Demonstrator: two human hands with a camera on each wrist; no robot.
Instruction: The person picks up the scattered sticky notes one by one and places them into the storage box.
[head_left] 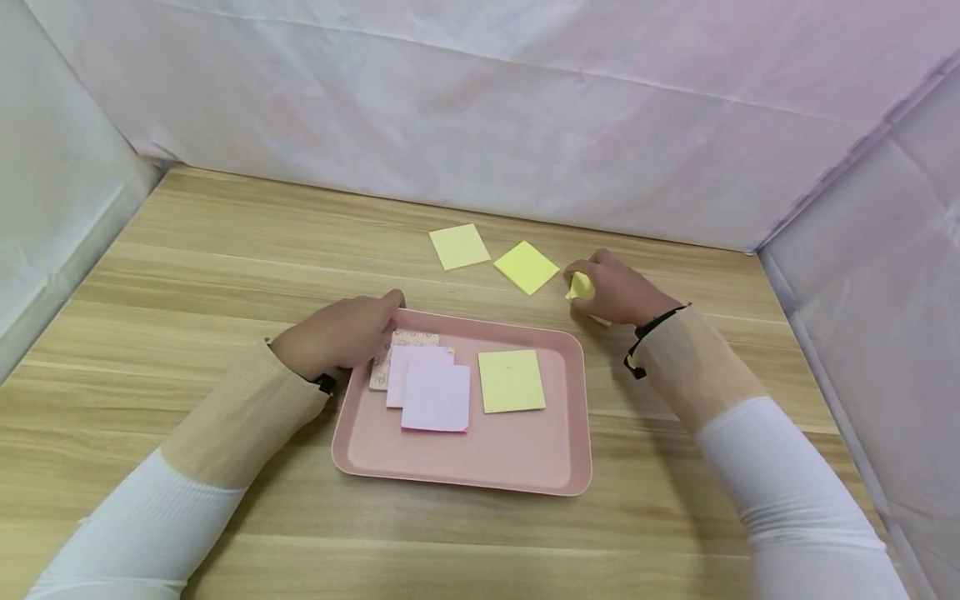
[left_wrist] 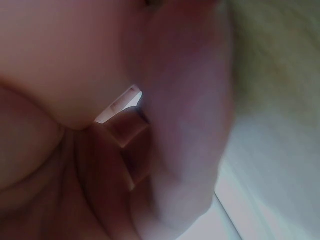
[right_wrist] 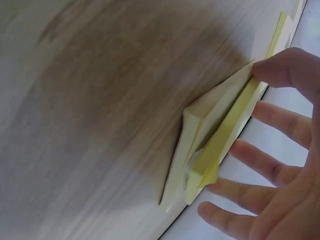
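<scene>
A pink tray (head_left: 525,467) lies on the wooden table in the head view. It holds a patterned note (head_left: 408,339), two overlapping pale pink notes (head_left: 437,396) and a yellow note (head_left: 512,381). My left hand (head_left: 378,321) grips the tray's far-left corner, with the fingers curled over the rim. The left wrist view shows only that hand (left_wrist: 150,150), close and blurred. Right of the tray, my right hand (head_left: 588,292) pinches a yellow sticky-note pad (head_left: 580,286). In the right wrist view, this hand (right_wrist: 250,135) has its thumb on the pad (right_wrist: 220,135), which is tilted up off the table.
Two more yellow notes (head_left: 459,246) (head_left: 527,267) lie flat on the table behind the tray. White sheeting walls close off the back and both sides. Bare wood (head_left: 187,250) stretches to the left and in front of the tray.
</scene>
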